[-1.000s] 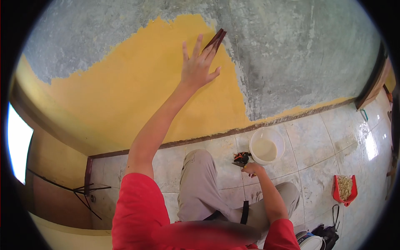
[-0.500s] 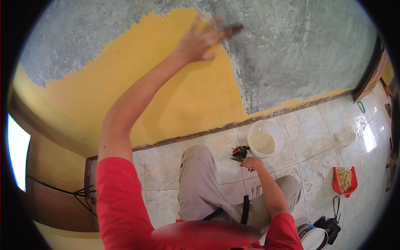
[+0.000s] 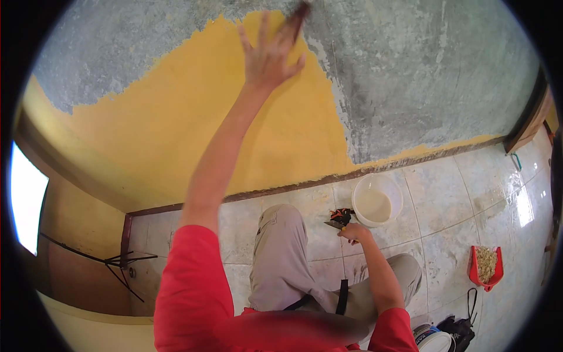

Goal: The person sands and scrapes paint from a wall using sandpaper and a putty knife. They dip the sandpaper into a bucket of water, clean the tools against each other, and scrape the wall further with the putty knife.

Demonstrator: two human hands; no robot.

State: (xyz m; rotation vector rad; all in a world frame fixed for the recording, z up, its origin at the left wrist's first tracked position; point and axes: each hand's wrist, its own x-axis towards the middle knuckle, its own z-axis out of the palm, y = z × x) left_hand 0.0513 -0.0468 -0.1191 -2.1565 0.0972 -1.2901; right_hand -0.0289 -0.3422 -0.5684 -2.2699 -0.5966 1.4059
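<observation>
My left hand reaches up against the wall, its outer fingers spread. Between its fingers is a dark brown, narrow object, blurred by motion, and its kind cannot be made out. The wall around it has yellow paint with ragged edges beside bare grey plaster. Low over the tiles, my right hand is closed around a putty knife, whose metal blade points left. Just beyond that blade lies a small black and orange item, next to a white bucket with cloudy liquid in it.
A red dustpan full of pale scrapings stands on the tiled floor at right. Nearer me are a white lidded tub and a black bag. Thin black rods stick out at left.
My left hand has moved left and slightly up across the wall, and the brown object has tilted more upright. My right hand with the putty knife stays nearly still.
</observation>
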